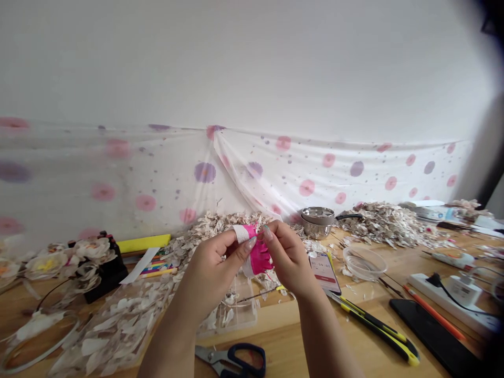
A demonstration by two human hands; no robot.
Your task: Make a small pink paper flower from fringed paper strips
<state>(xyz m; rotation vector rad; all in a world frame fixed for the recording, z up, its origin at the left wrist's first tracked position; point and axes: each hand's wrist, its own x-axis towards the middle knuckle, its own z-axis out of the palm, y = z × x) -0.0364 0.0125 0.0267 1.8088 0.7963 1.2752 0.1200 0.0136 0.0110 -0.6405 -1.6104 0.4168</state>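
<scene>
My left hand (214, 268) is closed on a pink and white strip (260, 259), thumb and fingers pinching it near its white end. The strip looks like thin fabric or crepe paper, with a ragged bright pink side. At its upper edge, my right hand (289, 257) has thumb and forefinger pressed together on the pink part; whether a finer piece sits between those fingertips I cannot tell. Both hands hover above a clear divided plastic box (246, 320) holding pale flakes. Dark-handled scissors (236, 361) lie on the table below the hands.
Heaps of pale petal-like flakes (394, 226) cover the table's back. Metal bowls (317, 223), a lit phone (325, 273), a clear dish (365, 263), a yellow-black utility knife (378, 325), a dark phone (433, 336) and a power strip (452, 302) stand right. Flake flowers (88, 257) sit left.
</scene>
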